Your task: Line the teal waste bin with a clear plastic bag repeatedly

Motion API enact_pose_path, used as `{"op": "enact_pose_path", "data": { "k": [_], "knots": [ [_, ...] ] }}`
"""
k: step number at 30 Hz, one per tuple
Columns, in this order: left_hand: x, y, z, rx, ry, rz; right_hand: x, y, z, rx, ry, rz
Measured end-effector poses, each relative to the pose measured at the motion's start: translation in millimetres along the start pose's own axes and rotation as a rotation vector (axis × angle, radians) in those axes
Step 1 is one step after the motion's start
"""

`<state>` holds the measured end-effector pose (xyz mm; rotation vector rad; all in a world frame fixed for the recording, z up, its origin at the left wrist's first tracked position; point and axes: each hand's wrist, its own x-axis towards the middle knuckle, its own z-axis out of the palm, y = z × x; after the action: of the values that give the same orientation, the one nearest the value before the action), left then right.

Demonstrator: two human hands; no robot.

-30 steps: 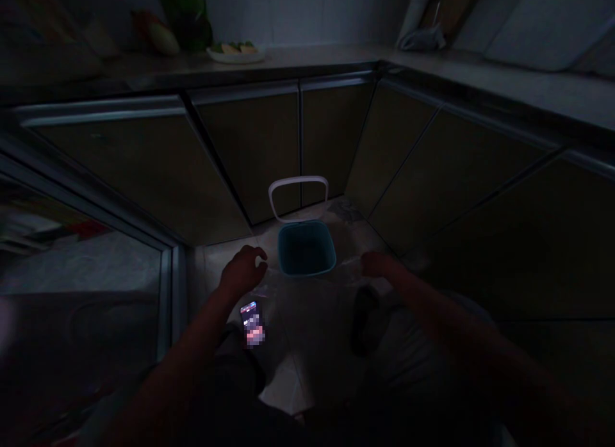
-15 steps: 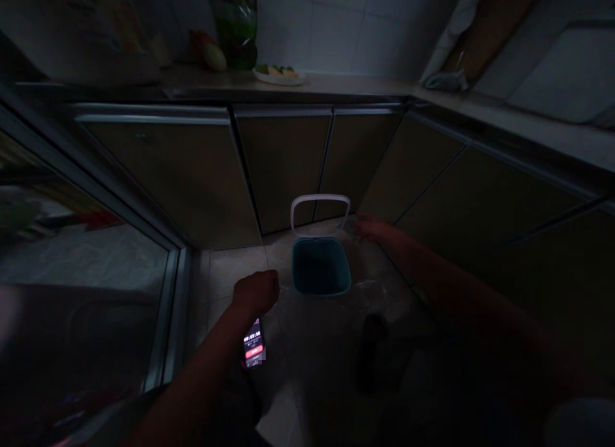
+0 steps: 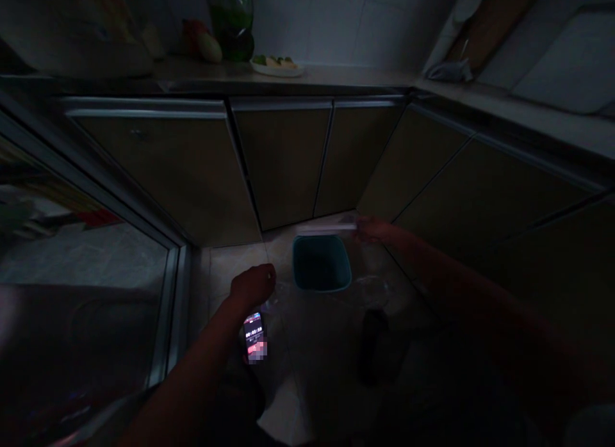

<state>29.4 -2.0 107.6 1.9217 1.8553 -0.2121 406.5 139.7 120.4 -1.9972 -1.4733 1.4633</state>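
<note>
A teal bin stands on the floor between my hands, its top uncovered and its inside dark. Behind its back edge is a pale ring-shaped frame, seen nearly edge-on. My right hand is at the right end of this frame, fingers closed on it as far as the dim light shows. Left of the bin, my left hand is closed in a fist; what it holds, if anything, is hidden. Thin clear plastic film lies on the floor right of the bin, with a faint glint of it below my left hand.
A lit phone showing a timer is below my left wrist. Cabinet doors stand behind and to the right. On the counter are a plate of food and a green bottle. A glass door frame is at left.
The pale frame has swung from upright to nearly edge-on, and my right hand now meets its right end. My left hand has shifted slightly, still closed. The camera view moved a little.
</note>
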Motion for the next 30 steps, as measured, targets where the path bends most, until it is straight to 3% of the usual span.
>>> {"op": "enact_pose_path", "data": {
  "k": [6,8,14,21,26,30],
  "knots": [
    [14,3,16.6,-0.045,-0.016,0.054,-47,52,29,-0.595,-0.216,-0.119],
    [20,5,23.0,-0.067,-0.032,0.076,-64,65,34,-0.690,-0.220,-0.198],
    [38,8,47.6,-0.165,-0.006,0.144,-95,95,51,-0.667,-0.199,-0.433],
    [49,-8,74.4,-0.158,0.035,0.120,-72,107,78,-0.623,-0.156,-0.438],
    [51,4,58.9,-0.254,0.116,0.191,-57,105,81,-0.454,-0.082,-0.376],
    [37,31,13.4,-0.507,0.220,0.300,-69,79,74,-0.224,0.008,-0.424]
  ]
}}
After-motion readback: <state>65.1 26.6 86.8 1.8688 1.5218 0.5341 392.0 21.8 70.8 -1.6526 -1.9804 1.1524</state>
